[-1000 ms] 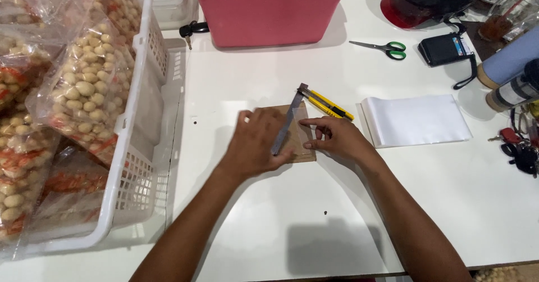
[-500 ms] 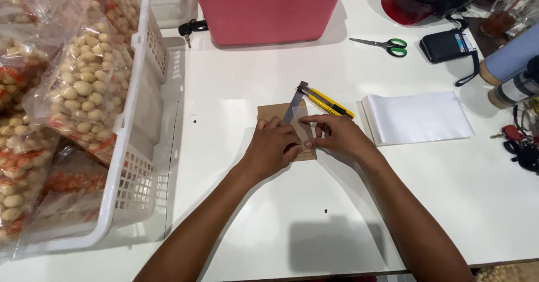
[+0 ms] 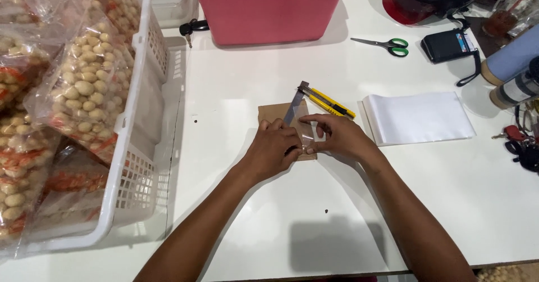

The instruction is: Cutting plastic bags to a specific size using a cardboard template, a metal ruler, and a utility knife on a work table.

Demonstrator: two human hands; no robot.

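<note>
A small brown cardboard piece (image 3: pixel 281 119) lies flat at mid-table on the white table (image 3: pixel 252 214). A small clear plastic bag (image 3: pixel 303 129) is held on top of it by both hands. The left hand (image 3: pixel 274 150) is pressed palm down on the cardboard's near left part, fingers curled together over the bag's edge. The right hand (image 3: pixel 337 136) is set just beside it, thumb and forefinger pinched on the bag. A metal ruler (image 3: pixel 295 105) lies tilted across the cardboard's far edge, and a yellow utility knife (image 3: pixel 328 102) is seen touching its far end.

To the right, near the right hand, a stack of white glossy bags (image 3: pixel 424 118) lies flat. Farther back, green-handled scissors (image 3: pixel 387 45) and a black wallet (image 3: pixel 449 45) with strap are seen. A pink plastic tub (image 3: pixel 269 7) stands at the far edge. At left, a white slotted basket (image 3: pixel 140 147) is filled with clear packages of pale round snacks (image 3: pixel 84 91), some showing orange-red labels. Keys (image 3: pixel 519 144) lie at the right edge.
</note>
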